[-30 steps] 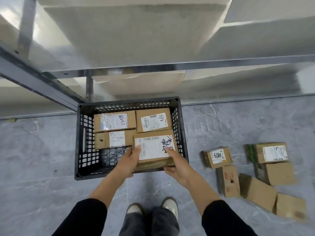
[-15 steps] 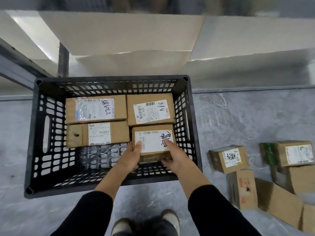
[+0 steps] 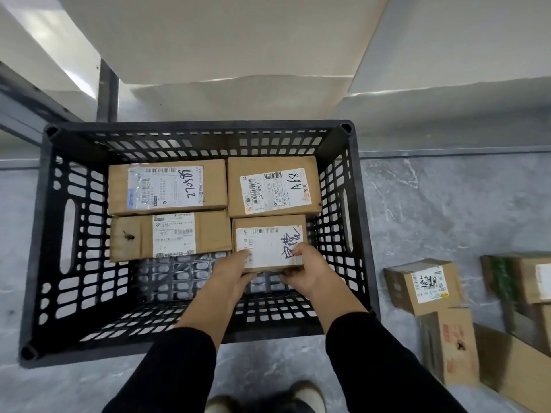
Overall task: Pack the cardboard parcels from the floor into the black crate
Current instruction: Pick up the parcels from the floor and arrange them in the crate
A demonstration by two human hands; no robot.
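black crate (image 3: 38,234) standing on the floor (image 3: 447,204); three boxes (image 3: 167,187) lying flat in its far half | left hand (image 3: 229,272) pinching the near-left corner of a fourth box (image 3: 268,223), inside the crate's right side; right hand (image 3: 310,269) pinching its near-right corner | loose boxes (image 3: 423,284) lying on the floor at right

We've got the grey marbled floor (image 3: 447,204) carrying the black crate (image 3: 89,354), with loose cardboard parcels (image 3: 423,287) clustered near its right.
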